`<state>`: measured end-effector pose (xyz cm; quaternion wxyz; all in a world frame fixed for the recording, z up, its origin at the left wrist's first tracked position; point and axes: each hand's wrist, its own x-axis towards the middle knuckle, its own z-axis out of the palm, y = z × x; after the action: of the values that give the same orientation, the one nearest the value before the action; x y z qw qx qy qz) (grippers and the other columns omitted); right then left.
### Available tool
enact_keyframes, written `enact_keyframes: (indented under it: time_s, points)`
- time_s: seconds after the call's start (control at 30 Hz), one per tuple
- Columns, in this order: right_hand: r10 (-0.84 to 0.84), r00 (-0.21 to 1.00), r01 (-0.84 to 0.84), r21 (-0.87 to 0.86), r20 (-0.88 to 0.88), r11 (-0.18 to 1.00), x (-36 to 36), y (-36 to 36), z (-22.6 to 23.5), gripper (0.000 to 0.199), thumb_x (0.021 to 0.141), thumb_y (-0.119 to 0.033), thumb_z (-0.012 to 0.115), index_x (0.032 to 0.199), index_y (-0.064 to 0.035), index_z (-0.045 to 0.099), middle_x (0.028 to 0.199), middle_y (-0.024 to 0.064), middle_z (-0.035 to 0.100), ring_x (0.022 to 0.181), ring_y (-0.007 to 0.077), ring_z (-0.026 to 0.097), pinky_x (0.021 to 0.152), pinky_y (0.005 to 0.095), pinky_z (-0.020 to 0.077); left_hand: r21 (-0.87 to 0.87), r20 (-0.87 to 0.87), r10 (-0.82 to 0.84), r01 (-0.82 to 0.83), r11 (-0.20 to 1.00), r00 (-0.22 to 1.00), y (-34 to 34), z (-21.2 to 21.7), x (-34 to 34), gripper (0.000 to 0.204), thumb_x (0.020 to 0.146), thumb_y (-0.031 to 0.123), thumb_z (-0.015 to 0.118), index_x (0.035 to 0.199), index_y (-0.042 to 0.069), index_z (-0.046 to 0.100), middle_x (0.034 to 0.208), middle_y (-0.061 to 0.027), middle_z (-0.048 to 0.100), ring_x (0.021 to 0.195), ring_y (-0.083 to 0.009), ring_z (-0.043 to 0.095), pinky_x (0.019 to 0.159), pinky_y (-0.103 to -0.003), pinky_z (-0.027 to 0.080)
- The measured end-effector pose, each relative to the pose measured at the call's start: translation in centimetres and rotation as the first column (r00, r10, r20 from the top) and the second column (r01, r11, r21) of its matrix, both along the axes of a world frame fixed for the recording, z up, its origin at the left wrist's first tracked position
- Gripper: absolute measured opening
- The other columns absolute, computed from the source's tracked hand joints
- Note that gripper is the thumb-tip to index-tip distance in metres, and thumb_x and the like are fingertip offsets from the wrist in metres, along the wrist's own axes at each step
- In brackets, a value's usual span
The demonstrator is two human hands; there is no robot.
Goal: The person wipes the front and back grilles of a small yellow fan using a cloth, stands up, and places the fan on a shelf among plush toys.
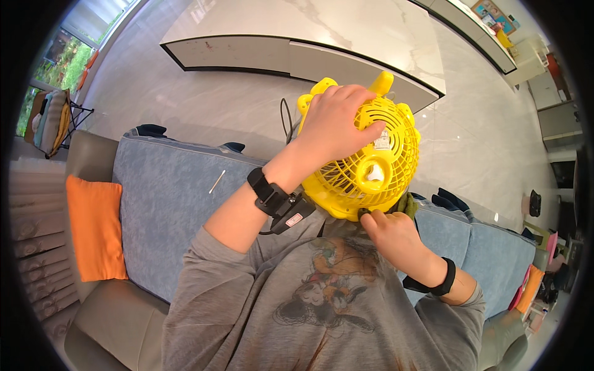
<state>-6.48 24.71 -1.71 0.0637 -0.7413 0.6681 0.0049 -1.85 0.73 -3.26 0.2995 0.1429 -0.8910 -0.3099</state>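
A yellow electric fan (403, 166) is held up in front of my lap, its slotted round grille and a white knob facing me. My left hand (337, 120) wraps over the upper left of the grille, thumb across the slots and fingers toward the top rim. At the fan's lower rim, my right hand (395, 240) is closed, its fingertips pressed against a dark green bit. A dark green cloth (408, 205) shows just behind that hand and under the fan; it looks gripped there, though the fingers partly hide it.
I sit on a sofa with a blue cover (173, 179). A cotton swab (216, 182) lies on it to my left, near an orange cushion (96, 229). Beyond the fan stands a low marble-topped table (247, 25). A dark cord (284, 117) loops beside the fan.
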Motion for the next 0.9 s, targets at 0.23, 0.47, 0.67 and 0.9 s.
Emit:
enact_keyframes:
  time_s: [0.23, 0.47, 0.67, 0.9]
  points:
    - [-0.097, 0.995, 0.099, -0.169, 0.020, 0.981, 0.4, 0.5, -1.6, 0.017, 0.073, -0.008, 0.062, 0.083, -0.0083, 0.048, 0.070, 0.0042, 0.051, 0.057, 0.0182, 0.057, 0.053, 0.0301, 0.0469, -0.036, 0.022, 0.035, -0.034, 0.999, 0.999, 0.6, 0.6, -0.3, 0.049, 0.082, 0.039, 0.068, 0.119, 0.006, 0.063, 0.123, -0.0093, 0.062, 0.116, -0.0304, 0.055, 0.099, -0.044, 0.041]
    - [0.006, 1.000, 0.001, -0.285, 0.024, 0.958, 3.3, -3.4, -2.2, 0.014, 0.076, -0.011, 0.060, 0.086, -0.0076, 0.050, 0.073, 0.0039, 0.051, 0.058, 0.0168, 0.058, 0.054, 0.0294, 0.0474, -0.009, 0.057, 0.040, -0.040, 0.999, 0.998, 1.0, 1.2, -0.2, 0.048, 0.082, 0.035, 0.071, 0.121, 0.008, 0.062, 0.126, -0.0121, 0.062, 0.117, -0.0328, 0.056, 0.100, -0.045, 0.042]
    - [0.100, 0.983, -0.067, -0.211, 0.153, 0.975, 1.9, -2.8, -2.1, 0.015, 0.075, -0.010, 0.061, 0.085, -0.0068, 0.051, 0.074, 0.0051, 0.053, 0.059, 0.0196, 0.062, 0.050, 0.0320, 0.0492, -0.078, 0.066, 0.033, -0.027, 0.997, 0.997, 0.4, 1.2, 0.0, 0.049, 0.081, 0.036, 0.071, 0.122, 0.008, 0.062, 0.126, -0.0113, 0.062, 0.116, -0.0327, 0.056, 0.100, -0.045, 0.042]
    - [-0.016, 0.989, 0.029, -0.093, 0.147, 0.995, -2.7, 1.0, 1.5, 0.019, 0.074, -0.006, 0.061, 0.090, -0.0072, 0.052, 0.077, 0.0069, 0.056, 0.064, 0.0256, 0.063, 0.055, 0.0347, 0.0512, -0.080, 0.088, 0.032, -0.025, 0.996, 0.996, 0.7, 1.4, 0.1, 0.050, 0.083, 0.036, 0.071, 0.124, 0.008, 0.061, 0.128, -0.0118, 0.061, 0.119, -0.0326, 0.055, 0.100, -0.045, 0.042]
